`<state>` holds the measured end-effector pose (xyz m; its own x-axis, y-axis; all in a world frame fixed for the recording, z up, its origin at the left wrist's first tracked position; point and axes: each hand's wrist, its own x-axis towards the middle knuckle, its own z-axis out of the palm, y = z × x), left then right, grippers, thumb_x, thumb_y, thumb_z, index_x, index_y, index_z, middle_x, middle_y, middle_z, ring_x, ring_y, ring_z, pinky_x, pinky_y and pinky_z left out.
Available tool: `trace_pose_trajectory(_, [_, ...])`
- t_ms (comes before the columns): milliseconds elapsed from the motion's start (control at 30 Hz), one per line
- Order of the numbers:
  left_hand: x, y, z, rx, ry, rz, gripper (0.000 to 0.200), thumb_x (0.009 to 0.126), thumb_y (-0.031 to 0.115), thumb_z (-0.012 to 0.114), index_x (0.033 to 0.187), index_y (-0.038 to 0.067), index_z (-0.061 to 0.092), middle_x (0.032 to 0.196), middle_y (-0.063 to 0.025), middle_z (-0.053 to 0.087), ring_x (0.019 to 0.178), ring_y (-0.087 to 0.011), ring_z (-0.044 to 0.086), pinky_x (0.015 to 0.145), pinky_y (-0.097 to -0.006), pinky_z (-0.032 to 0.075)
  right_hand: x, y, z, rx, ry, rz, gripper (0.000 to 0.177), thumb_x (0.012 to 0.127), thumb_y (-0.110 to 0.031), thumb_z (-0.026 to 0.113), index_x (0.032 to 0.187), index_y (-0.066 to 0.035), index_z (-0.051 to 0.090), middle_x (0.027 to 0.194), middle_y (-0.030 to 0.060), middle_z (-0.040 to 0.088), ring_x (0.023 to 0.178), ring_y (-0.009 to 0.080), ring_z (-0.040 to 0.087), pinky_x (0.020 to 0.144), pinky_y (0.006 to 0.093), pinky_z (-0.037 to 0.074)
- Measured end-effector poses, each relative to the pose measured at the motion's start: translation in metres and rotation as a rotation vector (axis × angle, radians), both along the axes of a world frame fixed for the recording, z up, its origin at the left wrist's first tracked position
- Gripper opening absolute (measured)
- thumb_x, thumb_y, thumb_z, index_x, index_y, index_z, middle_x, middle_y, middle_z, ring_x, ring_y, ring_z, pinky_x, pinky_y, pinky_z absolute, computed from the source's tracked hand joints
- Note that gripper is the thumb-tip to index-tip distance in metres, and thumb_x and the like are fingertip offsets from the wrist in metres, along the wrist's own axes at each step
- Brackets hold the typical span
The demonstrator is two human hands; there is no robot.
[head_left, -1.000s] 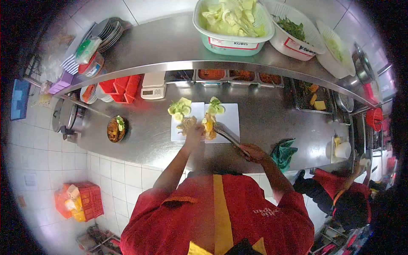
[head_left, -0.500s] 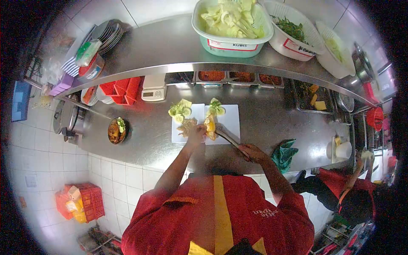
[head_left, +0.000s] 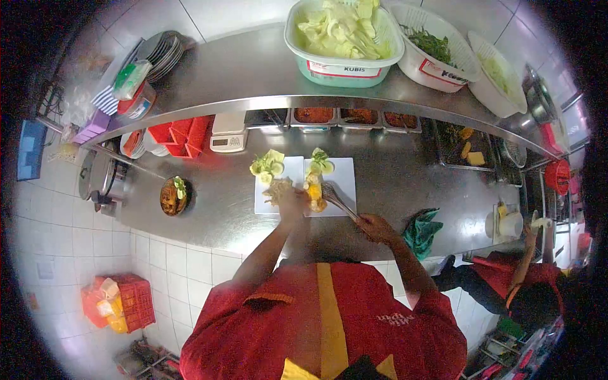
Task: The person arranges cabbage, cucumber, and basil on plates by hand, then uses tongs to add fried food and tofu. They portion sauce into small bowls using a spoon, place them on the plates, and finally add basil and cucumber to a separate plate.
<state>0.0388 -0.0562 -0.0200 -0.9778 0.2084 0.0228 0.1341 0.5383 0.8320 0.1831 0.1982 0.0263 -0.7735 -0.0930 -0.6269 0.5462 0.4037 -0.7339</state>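
My right hand [head_left: 375, 228] is closed around the handle of a metal spatula [head_left: 339, 201], its slotted-looking head reaching over the right white plate [head_left: 345, 180]. Beside that head lies a fried egg [head_left: 314, 193] with an orange-yellow yolk. My left hand [head_left: 292, 204] is blurred at the inner edges of the two plates, between the egg and a pale, crumbly-looking heap of food [head_left: 277, 190]; its fingers cannot be made out. Leafy greens with pale round slices [head_left: 268, 166] sit on the left white plate [head_left: 294, 166], and similar greens [head_left: 320, 163] top the right one.
A dark bowl of food [head_left: 173, 196] stands left; a green cloth [head_left: 423, 231] lies right. Behind are a scale [head_left: 228, 136] and trays of red-brown food [head_left: 313, 115]. The overhead shelf [head_left: 253, 101] carries a cabbage tub [head_left: 345, 66]. Another person [head_left: 506, 278] works at right.
My left hand has drawn back slightly from the egg. The spatula's head has turned and now shows broader beside the egg. At right, the other person's arm has shifted.
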Motion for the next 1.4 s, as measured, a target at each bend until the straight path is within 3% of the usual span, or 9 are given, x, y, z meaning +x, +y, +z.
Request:
trace_pose_trajectory(133, [0.001,-0.003,-0.003,-0.142,0.027,-0.023,0.023,0.080,0.023,0.063,0.084,0.000,0.064,0.079,-0.0134,0.066,0.071,-0.0235,0.064,0.064,-0.0365,0.049,0.002,-0.008,-0.004,0.004,0.086,-0.026,0.039,0.092,-0.041,0.049,0.099,-0.004,0.059,0.064,0.0031,0.052,0.050,0.0113,0.050,0.045,0.0278,0.042])
trace_pose_trajectory(200, [-0.002,-0.002,0.001,-0.157,-0.080,-0.009,0.023,0.081,0.023,0.063,0.085,0.001,0.063,0.079,-0.0131,0.066,0.072,-0.0233,0.064,0.065,-0.0365,0.049,0.002,-0.009,-0.030,0.332,0.524,0.068,0.040,0.091,-0.040,0.049,0.098,-0.003,0.061,0.064,0.0058,0.055,0.053,0.0135,0.054,0.048,0.0299,0.045])
trace_pose_trajectory(367, [0.004,-0.004,-0.002,-0.016,-0.153,0.001,0.022,0.081,0.023,0.062,0.091,0.003,0.064,0.078,-0.0120,0.065,0.072,-0.0240,0.064,0.065,-0.0365,0.049,-0.003,-0.016,0.008,0.253,0.245,0.087,0.040,0.092,-0.039,0.049,0.097,-0.002,0.061,0.064,0.0069,0.055,0.053,0.0151,0.055,0.048,0.0316,0.045])
trace_pose_trajectory(433, [0.010,-0.002,0.002,-0.096,0.138,0.013,0.023,0.081,0.023,0.062,0.095,0.004,0.064,0.077,-0.0119,0.064,0.070,-0.0241,0.063,0.064,-0.0368,0.049,-0.003,-0.017,0.019,0.211,0.147,0.048,0.040,0.092,-0.039,0.048,0.097,-0.001,0.061,0.063,0.0062,0.055,0.052,0.0150,0.055,0.048,0.0316,0.045])
trace_pose_trajectory(500, [0.012,0.001,0.004,-0.057,0.080,0.028,0.024,0.081,0.024,0.062,0.095,0.005,0.064,0.077,-0.0122,0.064,0.069,-0.0241,0.063,0.063,-0.0370,0.049,-0.002,-0.016,0.026,0.049,0.014,-0.028,0.041,0.091,-0.040,0.049,0.095,-0.001,0.061,0.064,0.0055,0.055,0.050,0.0146,0.053,0.046,0.0315,0.044])
trace_pose_trajectory(667, [0.015,0.008,0.011,-0.273,0.162,0.022,0.032,0.080,0.030,0.065,0.100,0.006,0.062,0.077,-0.0130,0.064,0.068,-0.0270,0.063,0.061,-0.0385,0.050,0.000,-0.008,-0.007,0.161,0.123,0.021,0.041,0.091,-0.041,0.049,0.093,-0.002,0.060,0.064,0.0053,0.055,0.047,0.0134,0.052,0.044,0.0295,0.044])
trace_pose_trajectory(733, [0.024,0.019,0.049,-0.213,-0.007,-0.007,0.044,0.077,0.037,0.066,0.107,0.006,0.059,0.077,-0.0148,0.064,0.069,-0.0318,0.063,0.063,-0.0415,0.051,-0.001,-0.012,0.004,0.155,0.133,0.027,0.041,0.091,-0.041,0.048,0.093,-0.001,0.060,0.064,0.0055,0.055,0.046,0.0134,0.052,0.044,0.0291,0.044])
trace_pose_trajectory(933, [0.015,0.038,-0.003,-0.640,0.217,0.030,0.055,0.072,0.042,0.068,0.109,0.006,0.051,0.088,-0.0152,0.061,0.078,-0.0340,0.063,0.067,-0.0460,0.051,-0.001,-0.007,-0.007,0.017,-0.013,-0.057,0.043,0.092,-0.041,0.047,0.092,-0.001,0.059,0.064,0.0056,0.055,0.045,0.0141,0.051,0.043,0.0301,0.044])
trace_pose_trajectory(1400, [0.029,0.042,0.008,-0.436,0.030,0.134,0.050,0.073,0.035,0.071,0.109,0.009,0.047,0.105,-0.0183,0.049,0.082,-0.0378,0.059,0.069,-0.0460,0.049,-0.018,0.021,-0.009,0.174,0.254,0.102,0.035,0.093,-0.035,0.048,0.086,-0.002,0.059,0.064,0.0032,0.055,0.047,0.0121,0.051,0.045,0.0307,0.044])
